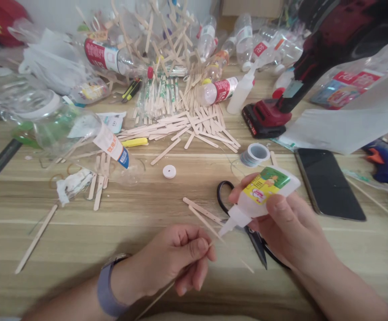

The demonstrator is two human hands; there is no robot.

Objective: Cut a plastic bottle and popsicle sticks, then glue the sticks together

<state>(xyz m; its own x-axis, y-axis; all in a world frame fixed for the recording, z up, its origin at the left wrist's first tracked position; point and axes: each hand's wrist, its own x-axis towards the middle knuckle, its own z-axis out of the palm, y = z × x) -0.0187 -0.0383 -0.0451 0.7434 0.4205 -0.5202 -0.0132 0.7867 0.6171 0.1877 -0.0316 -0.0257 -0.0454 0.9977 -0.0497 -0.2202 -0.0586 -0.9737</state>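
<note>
My left hand [183, 256], wearing a wristband, is closed in a pinch on a thin wooden stick [157, 301]. The stick's tip pokes out just past the thumb and its other end runs down toward me. My right hand [280, 227] is wrapped round a small glue bottle [267, 187] with a green and yellow label, tilted nozzle down. Its nozzle points at the stick's tip, close to my left fingertips; I cannot tell whether they touch. Beneath the nozzle lies a narrow wooden strip [200, 218] beside a flat craft stick [197, 207]. Black scissors [257, 247] lie partly hidden under my right hand.
A phone [330, 183], a spool of wire [255, 154] and a blue glue gun [385, 160] lie on the right. Behind stands a red cordless power tool [267, 117]. Craft sticks [194, 127] and plastic bottles [103, 55] crowd the back. A white disc [169, 171] sits mid-table.
</note>
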